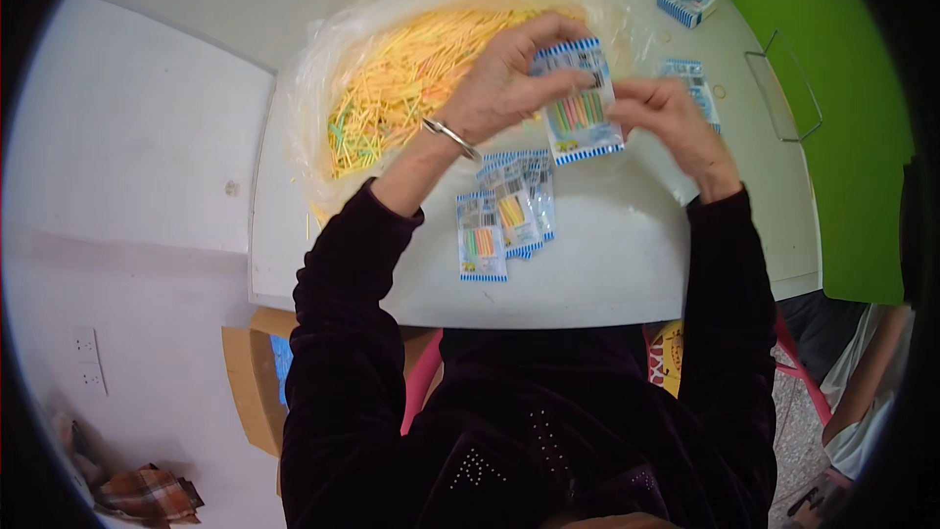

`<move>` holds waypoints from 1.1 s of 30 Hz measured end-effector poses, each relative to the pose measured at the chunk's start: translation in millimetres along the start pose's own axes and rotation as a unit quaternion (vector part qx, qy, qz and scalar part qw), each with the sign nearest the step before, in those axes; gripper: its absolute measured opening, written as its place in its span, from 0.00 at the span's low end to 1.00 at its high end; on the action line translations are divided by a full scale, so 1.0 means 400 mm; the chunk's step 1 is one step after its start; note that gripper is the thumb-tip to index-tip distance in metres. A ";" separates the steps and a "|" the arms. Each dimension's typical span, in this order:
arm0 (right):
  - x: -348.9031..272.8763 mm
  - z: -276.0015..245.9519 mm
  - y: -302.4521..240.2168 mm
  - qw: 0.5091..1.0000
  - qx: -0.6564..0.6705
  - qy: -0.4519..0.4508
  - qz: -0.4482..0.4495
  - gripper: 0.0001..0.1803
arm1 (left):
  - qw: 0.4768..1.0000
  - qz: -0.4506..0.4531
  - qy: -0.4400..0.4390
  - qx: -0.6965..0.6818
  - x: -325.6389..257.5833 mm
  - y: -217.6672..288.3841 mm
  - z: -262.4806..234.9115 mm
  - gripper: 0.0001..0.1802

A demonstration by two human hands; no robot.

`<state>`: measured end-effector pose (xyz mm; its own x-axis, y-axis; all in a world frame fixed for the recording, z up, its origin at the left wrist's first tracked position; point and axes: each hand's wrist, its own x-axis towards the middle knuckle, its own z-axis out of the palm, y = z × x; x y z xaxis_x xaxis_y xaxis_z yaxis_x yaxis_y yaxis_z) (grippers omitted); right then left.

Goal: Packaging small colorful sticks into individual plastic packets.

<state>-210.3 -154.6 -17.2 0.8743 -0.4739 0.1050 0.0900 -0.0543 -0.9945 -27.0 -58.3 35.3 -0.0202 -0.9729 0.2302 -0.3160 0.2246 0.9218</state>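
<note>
My left hand point(509, 73) grips a small clear packet point(578, 118) with blue-striped ends, its thumb across the front. Green, pink and orange sticks show through the packet's window. At the packet's right edge, my right hand point(671, 113) has its thumb and fingers closed; the fingertips are slightly blurred. Just beyond my left wrist lies a large clear plastic bag point(304, 122), spread wide around a heap of thin yellow, orange and green sticks point(411, 64). Below the raised packet, several similar packets point(480, 243) overlap on the white table point(607, 274).
A small bundle of packets point(687, 2) sits at the far right, with another packet point(693, 88) beyond my right hand. Rubber bands lie nearby. A wire handle point(783, 88) stands by the green panel point(832, 137). Below the table's left is a cardboard box point(247, 372); another person's arm point(867, 372) shows right.
</note>
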 end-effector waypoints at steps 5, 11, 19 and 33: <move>-0.023 -0.152 0.037 0.962 -0.125 0.233 -0.061 0.17 | 0.997 -0.076 0.012 0.027 -0.119 0.030 -0.063 0.19; -0.035 -0.227 0.146 0.778 -0.501 0.364 0.103 0.25 | 0.979 -0.200 -0.031 -0.007 -0.303 -0.067 -0.067 0.21; -0.032 -0.199 0.198 0.695 -0.586 0.407 0.083 0.21 | 0.956 -0.020 -0.004 0.292 -0.301 -0.088 -0.064 0.25; -0.011 -0.130 0.058 0.899 -0.210 0.373 -0.097 0.07 | 0.974 0.062 0.102 0.192 -0.011 -0.049 0.000 0.21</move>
<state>-236.7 -199.5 -40.6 0.2842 -0.8683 0.4066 -0.1177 -0.4524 -0.8840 -20.6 -58.4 16.2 0.0962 -0.8997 0.4259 -0.6550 0.2650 0.7077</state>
